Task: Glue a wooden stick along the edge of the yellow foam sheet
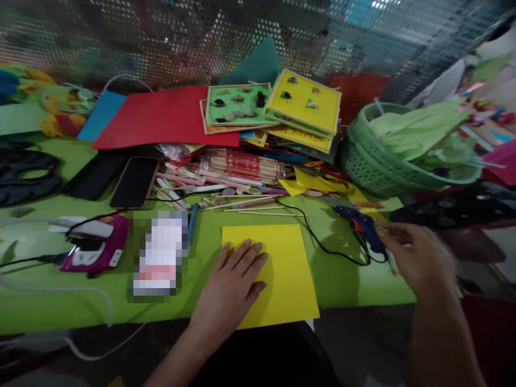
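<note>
My left hand (pixel 234 279) lies flat with fingers spread on a sheet of yellow paper (pixel 288 279) at the table's front edge. To the right, a dark blue glue gun (pixel 366 231) with a small red light rests on the green tabletop, its nozzle toward the back left. My right hand (pixel 421 260) is beside the rear end of the glue gun, its fingers curled together. Whatever they may hold is hidden and slightly blurred; I cannot tell whether they touch the gun. A black cord (pixel 318 244) loops between paper and gun.
Thin wooden sticks (pixel 258 203) and pens lie behind the paper. Framed stone pictures (pixel 304 102) and red sheets (pixel 161 115) are stacked at the back. A green basket (pixel 366 156) stands back right. On the left are a dark phone (pixel 135 183), a blurred-out phone (pixel 159 252) and a purple packet (pixel 100 244).
</note>
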The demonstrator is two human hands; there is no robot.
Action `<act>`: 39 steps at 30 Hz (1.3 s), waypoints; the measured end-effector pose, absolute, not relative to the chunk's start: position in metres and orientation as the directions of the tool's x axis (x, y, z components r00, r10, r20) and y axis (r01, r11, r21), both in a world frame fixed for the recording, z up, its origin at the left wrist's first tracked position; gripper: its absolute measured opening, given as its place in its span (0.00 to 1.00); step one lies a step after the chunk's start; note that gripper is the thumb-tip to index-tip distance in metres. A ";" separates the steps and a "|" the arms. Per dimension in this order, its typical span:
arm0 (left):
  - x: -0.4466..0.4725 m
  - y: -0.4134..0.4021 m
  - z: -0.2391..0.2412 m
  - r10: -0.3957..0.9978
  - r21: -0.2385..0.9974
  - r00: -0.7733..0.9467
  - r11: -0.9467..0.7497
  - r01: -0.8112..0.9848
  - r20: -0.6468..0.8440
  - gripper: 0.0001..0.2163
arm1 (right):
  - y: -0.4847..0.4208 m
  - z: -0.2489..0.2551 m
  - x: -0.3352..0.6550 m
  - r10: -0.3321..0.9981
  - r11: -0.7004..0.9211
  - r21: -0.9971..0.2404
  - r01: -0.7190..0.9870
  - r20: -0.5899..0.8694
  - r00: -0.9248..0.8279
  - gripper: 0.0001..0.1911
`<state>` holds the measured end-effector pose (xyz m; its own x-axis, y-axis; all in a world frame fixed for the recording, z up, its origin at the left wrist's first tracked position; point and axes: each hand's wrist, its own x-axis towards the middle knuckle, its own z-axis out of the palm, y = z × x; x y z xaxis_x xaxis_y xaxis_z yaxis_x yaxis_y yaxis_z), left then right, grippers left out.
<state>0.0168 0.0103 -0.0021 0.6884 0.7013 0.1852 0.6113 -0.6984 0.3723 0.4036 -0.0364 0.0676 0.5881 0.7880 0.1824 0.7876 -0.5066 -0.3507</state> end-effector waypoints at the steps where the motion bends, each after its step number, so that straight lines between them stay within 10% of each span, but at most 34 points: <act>1: 0.017 0.010 -0.002 0.699 0.377 0.690 -0.700 0.607 0.188 0.20 | -0.034 0.073 0.394 0.832 -0.446 -0.312 0.839 0.201 0.517 0.12; 9: 0.012 0.005 0.002 0.724 0.435 0.616 -0.684 0.585 0.310 0.16 | 0.049 0.063 0.301 0.971 0.234 -0.337 0.912 0.136 -0.198 0.13; 20: -0.003 0.005 0.004 0.810 0.461 0.545 -0.577 0.674 0.216 0.16 | 0.085 0.043 0.282 0.925 0.380 0.206 0.902 -0.084 -0.371 0.12; 39: -0.002 0.003 0.002 0.821 0.496 0.544 -0.551 0.672 0.175 0.15 | 0.051 0.038 0.278 0.819 0.570 0.037 0.821 0.063 -0.571 0.15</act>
